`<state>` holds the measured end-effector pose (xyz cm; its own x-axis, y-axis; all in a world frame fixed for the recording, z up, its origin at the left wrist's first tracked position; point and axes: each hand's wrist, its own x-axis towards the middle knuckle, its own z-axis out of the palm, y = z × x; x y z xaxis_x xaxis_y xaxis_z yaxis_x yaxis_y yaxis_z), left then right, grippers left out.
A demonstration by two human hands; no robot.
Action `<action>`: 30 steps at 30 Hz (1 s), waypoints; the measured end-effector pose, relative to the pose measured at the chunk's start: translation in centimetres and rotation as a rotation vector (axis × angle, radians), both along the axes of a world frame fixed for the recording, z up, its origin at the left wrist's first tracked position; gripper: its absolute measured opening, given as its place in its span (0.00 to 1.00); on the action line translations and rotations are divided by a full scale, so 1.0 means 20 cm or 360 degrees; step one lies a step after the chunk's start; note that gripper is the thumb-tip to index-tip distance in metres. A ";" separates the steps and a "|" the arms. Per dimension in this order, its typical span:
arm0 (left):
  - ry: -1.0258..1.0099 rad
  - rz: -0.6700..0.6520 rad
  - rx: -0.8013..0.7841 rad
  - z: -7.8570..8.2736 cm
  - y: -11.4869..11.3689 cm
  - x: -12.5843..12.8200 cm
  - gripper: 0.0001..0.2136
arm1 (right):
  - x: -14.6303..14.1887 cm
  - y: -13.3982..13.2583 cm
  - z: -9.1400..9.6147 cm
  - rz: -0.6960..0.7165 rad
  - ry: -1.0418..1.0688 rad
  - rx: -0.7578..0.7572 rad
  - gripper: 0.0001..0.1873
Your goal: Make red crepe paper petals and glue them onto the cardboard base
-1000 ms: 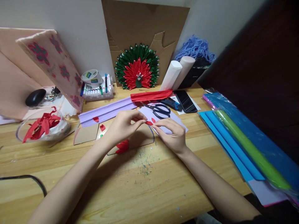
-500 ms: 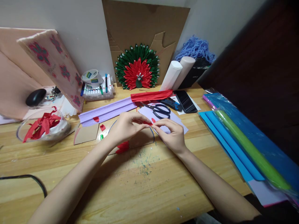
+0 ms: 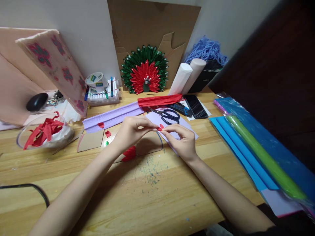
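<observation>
In the head view, the left hand (image 3: 131,131) and the right hand (image 3: 182,141) meet above the worktop (image 3: 147,203), each pinching between thumb and forefinger the same small red piece (image 3: 159,129). One red petal (image 3: 161,126) shows just behind the fingertips, over a lilac sheet (image 3: 188,126).

For writing: the tape roll (image 3: 94,78) bears two blue-and-green labels, their print too small to read; it sits on a box of many markers (image 3: 98,95). The black box (image 3: 201,82) under the blue yarn (image 3: 206,50) carries pale lettering, also unreadable.

By count: one pair of black scissors (image 3: 169,114), one phone (image 3: 196,107), two upright white rolls (image 3: 180,78), one red crepe strip (image 3: 159,100) touching one lilac crepe strip (image 3: 112,117). Two cardboard pieces (image 3: 90,141) lie flat, the larger partly under the left hand, with a red cluster (image 3: 129,153) at its near edge. Two red scraps (image 3: 108,134) lie left of that hand, one on the lilac crepe strip and one near a green bit (image 3: 106,143). One clear bowl (image 3: 67,136) holds red offcuts (image 3: 44,131). One red-and-green peacock (image 3: 146,73) stands against one cardboard sheet (image 3: 152,23)
</observation>
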<state>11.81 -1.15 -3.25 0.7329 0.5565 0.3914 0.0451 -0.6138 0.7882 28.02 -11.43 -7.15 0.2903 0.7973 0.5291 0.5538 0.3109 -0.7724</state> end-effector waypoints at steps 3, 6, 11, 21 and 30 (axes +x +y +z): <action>-0.0036 -0.0013 0.0115 0.00 0.00 0.00 0.06 | 0.00 0.00 0.00 -0.0018 0.0010 -0.0008 0.02; -0.0075 0.0026 0.0040 0.00 0.01 0.00 0.05 | 0.00 0.00 0.00 -0.0038 0.0012 0.0009 0.02; -0.0051 0.0158 -0.0117 0.03 0.01 -0.01 0.06 | 0.01 0.00 0.01 -0.0094 0.0008 0.0002 0.02; -0.0028 0.0036 0.0096 0.01 -0.01 0.00 0.05 | 0.00 0.00 0.00 -0.0044 0.0013 0.0016 0.03; -0.0036 0.0023 0.0121 0.00 0.00 -0.01 0.06 | 0.00 0.00 -0.01 -0.0063 0.0007 -0.0006 0.02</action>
<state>11.69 -1.07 -3.16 0.7156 0.5351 0.4490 0.0374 -0.6712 0.7403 28.01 -11.45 -7.39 0.3237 0.7872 0.5249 0.5624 0.2861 -0.7758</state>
